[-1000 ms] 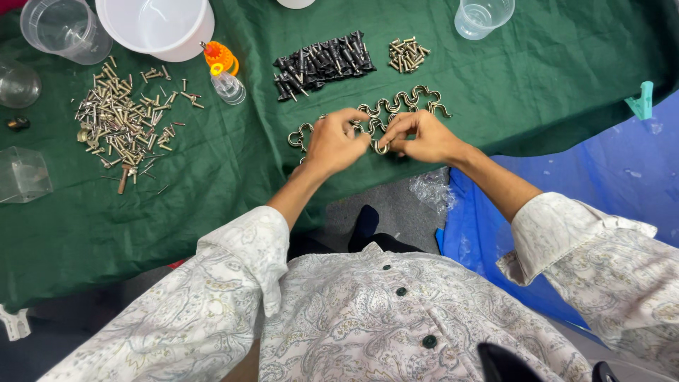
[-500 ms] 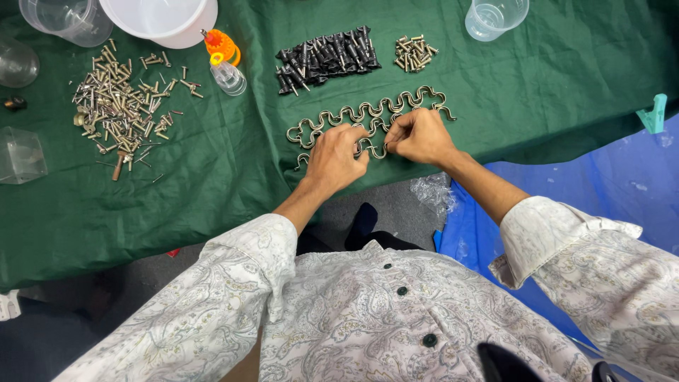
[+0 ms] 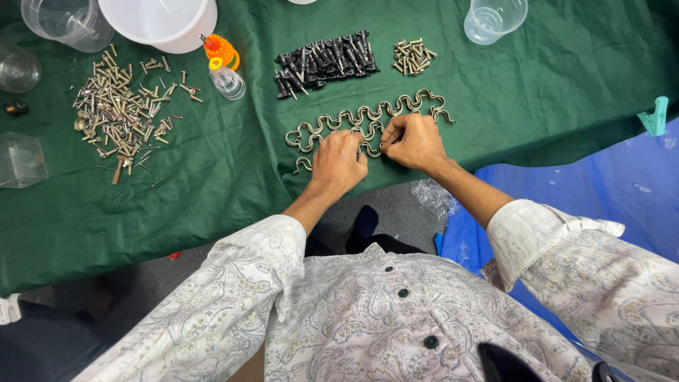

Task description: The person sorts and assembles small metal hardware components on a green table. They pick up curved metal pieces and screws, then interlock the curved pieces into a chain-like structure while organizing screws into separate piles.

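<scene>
On a green cloth (image 3: 233,163) lie metal pipe clamps (image 3: 332,122), curved saddle-shaped pieces set in two wavy rows. My left hand (image 3: 338,163) rests on the near row, fingers curled on a clamp. My right hand (image 3: 412,140) is beside it, fingertips pinching a clamp at the rows' middle. Both hands cover part of the near row. Beyond the clamps sit a pile of black screws (image 3: 325,62) and a small heap of brass-coloured screws (image 3: 413,56).
A spread of silver screws and bolts (image 3: 117,117) lies at the left. Clear plastic cups (image 3: 67,21) (image 3: 495,15), a white bowl (image 3: 159,21), a small bottle with an orange cap (image 3: 225,67) and a clear box (image 3: 20,159) stand around. A blue sheet (image 3: 601,184) lies at the right.
The view has shifted slightly. Both hands stay at the clamp rows, my left hand has moved up to meet the right on the near row.
</scene>
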